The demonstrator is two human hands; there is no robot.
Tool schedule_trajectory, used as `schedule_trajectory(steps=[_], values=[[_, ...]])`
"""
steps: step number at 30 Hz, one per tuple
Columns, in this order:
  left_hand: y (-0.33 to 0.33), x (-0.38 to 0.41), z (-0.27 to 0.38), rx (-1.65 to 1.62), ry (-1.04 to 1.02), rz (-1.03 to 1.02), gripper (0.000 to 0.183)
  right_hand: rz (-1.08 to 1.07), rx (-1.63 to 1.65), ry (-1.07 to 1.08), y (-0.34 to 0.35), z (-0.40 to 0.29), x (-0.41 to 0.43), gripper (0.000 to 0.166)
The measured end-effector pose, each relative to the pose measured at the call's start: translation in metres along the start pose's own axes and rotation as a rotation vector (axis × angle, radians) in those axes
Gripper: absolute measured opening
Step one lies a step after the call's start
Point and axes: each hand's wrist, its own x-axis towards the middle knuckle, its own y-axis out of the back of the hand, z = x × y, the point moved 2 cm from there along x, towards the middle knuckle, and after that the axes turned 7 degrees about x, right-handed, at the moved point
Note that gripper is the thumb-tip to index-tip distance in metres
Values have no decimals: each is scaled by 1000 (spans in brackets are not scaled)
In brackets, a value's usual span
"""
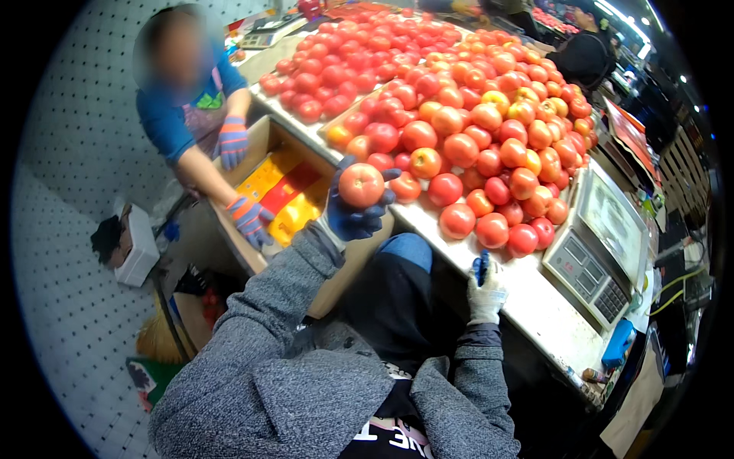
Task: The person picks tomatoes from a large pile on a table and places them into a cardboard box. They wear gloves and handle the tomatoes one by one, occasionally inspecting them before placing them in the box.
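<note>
My left hand (365, 221), in a dark blue-coated work glove, holds a red tomato (361, 185) up from below. Its blossom or stem side faces me, and the hand is raised beside the tomato pile (459, 146). At the front edge of the white tabletop (530, 298) is my right hand (486, 292), in a white glove with blue-coated fingers. It lies just in front of the nearest tomatoes, and its fingers are partly hidden from this angle. To the left of my left hand stands an open cardboard box (232, 226) with yellow and red packaging (289, 186) inside.
A co-worker (172, 97) in striped gloves reaches over the box from the left. A digital scale (590, 269) stands on the table's right side, near a blue object (618, 343). Another tomato heap (338, 69) lies behind. A white foam box (137, 246) and a broom (157, 335) are on the left.
</note>
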Motion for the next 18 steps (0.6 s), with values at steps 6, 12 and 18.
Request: schedule_trajectory(steps=[6,12,18], values=[[-5,75,-3,90,-62,379,61,-102,-147,62,-1,-3,2,44],[-24,213,-3,468,-66,474,29,-95,-153,23,6,-8,7,35],[-4,300,45,473,-228,224,32,-121,-182,8,2,-12,11,35]])
